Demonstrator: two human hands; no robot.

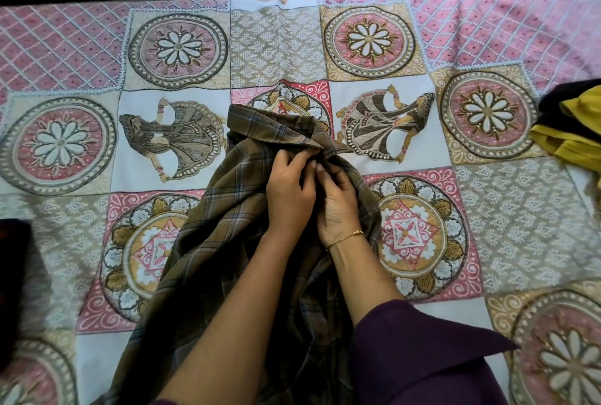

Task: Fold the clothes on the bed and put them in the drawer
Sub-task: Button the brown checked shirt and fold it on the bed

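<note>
A brown plaid shirt (227,235) lies crumpled in the middle of the bed, its collar (270,131) pointing away from me. My left hand (291,189) and my right hand (338,206) meet just below the collar. Both pinch the shirt's front edge there, fingers curled into the cloth. A thin gold bracelet circles my right wrist. The shirt's lower part runs under my forearms toward me and is partly hidden.
The bed carries a patterned pink, beige and white bedspread (487,209). A heap of yellow and black clothes (572,131) lies at the right edge. A dark cloth (13,290) shows at the left edge. A wall with a black skirting runs behind the bed.
</note>
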